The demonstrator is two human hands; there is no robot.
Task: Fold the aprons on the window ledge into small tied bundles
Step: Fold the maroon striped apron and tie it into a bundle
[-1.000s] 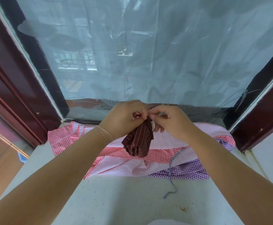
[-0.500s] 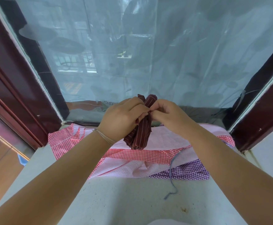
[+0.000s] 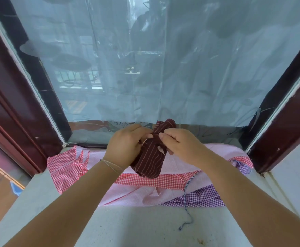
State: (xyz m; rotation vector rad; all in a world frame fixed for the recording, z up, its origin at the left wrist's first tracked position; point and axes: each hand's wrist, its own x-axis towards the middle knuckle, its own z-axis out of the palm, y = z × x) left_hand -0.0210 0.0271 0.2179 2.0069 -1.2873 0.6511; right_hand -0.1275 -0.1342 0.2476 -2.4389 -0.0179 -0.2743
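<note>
A dark maroon apron with thin white stripes [image 3: 150,160] is rolled into a small bundle and held in the air above the ledge. My left hand [image 3: 126,145] grips its left side. My right hand [image 3: 179,141] pinches the fabric at its upper right, where a band crosses the bundle. Two striped ends [image 3: 165,126] stick up above my fingers. Under the bundle a pink apron with red checked trim [image 3: 163,180] lies spread flat on the stone ledge [image 3: 145,227]. A purple checked apron [image 3: 202,196] peeks out beneath it at the right.
A thin blue-and-white cord [image 3: 185,204] trails from the aprons onto the ledge front. Behind stands the window glass covered by translucent plastic [image 3: 154,68]. Dark red frames close in the left [image 3: 12,104] and right [image 3: 284,122] sides.
The maroon bundle has been turned so its loose ends now point up past my fingers. Both hands shifted their hold around the bundle and stayed close together.
</note>
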